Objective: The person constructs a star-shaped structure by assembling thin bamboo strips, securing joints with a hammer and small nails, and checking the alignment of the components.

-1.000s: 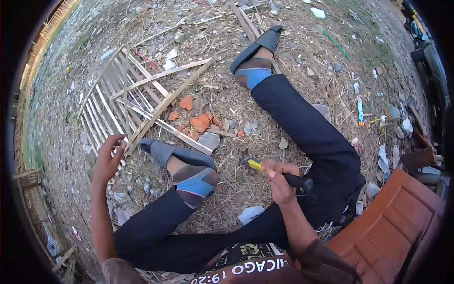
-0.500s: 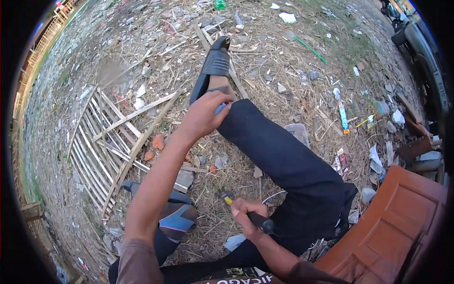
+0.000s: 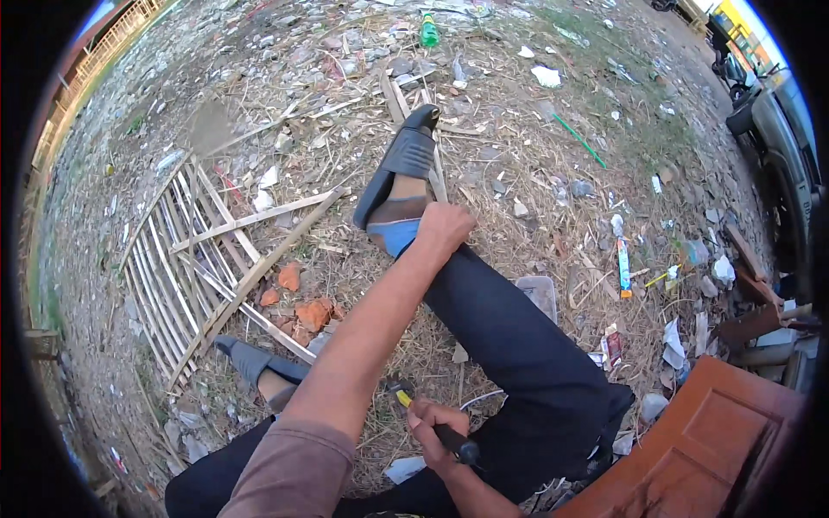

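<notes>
— Where's your tool [image 3: 432, 423]?
— Near your lap, right hand [image 3: 429, 429] clamped on its black handle—stiff, probably light.
— And your left hand [image 3: 445, 229]?
— Closed over your trouser cuff beside the sandal [image 3: 399, 164].

I cannot see the tool's [image 3: 429, 423] working end; my left forearm [image 3: 363, 345] covers it. The orange door panel [image 3: 691, 449] is cut off lower right. Litter at upper right is too small to identify.

Black-handled, yellow-collared tool [image 3: 436, 425], gripped, tilted.
</notes>
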Available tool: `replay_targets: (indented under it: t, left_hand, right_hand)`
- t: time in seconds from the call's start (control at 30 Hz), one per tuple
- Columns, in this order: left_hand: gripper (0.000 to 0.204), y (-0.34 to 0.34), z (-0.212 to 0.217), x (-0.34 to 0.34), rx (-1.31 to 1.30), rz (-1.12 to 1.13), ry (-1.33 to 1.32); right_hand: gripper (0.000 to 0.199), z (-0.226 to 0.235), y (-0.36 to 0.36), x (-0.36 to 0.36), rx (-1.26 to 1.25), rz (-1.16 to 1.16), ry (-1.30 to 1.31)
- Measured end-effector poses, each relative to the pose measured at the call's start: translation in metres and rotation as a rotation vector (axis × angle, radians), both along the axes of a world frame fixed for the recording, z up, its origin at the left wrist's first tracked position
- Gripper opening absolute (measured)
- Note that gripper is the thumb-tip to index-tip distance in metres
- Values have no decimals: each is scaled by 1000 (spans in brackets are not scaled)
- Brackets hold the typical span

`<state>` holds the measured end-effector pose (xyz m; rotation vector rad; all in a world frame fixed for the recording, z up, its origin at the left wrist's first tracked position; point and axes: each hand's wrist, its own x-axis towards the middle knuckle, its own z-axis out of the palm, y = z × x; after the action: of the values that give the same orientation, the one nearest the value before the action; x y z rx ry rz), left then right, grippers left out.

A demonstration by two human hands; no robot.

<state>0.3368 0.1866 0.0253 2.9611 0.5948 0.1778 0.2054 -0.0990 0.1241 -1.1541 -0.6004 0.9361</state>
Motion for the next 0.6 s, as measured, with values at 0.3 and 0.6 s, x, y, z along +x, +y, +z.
replay_targets:
  t: [0.3,0.6]
  left_hand:
    - [21,1,28,-13,-49,-120,2]
    - [27,27,79,-43,88,-171,-631]
  right_hand:
    - [32,0,-5,-5,-61,30,-23]
    - [33,0,-9,-9,-65,18,-36]
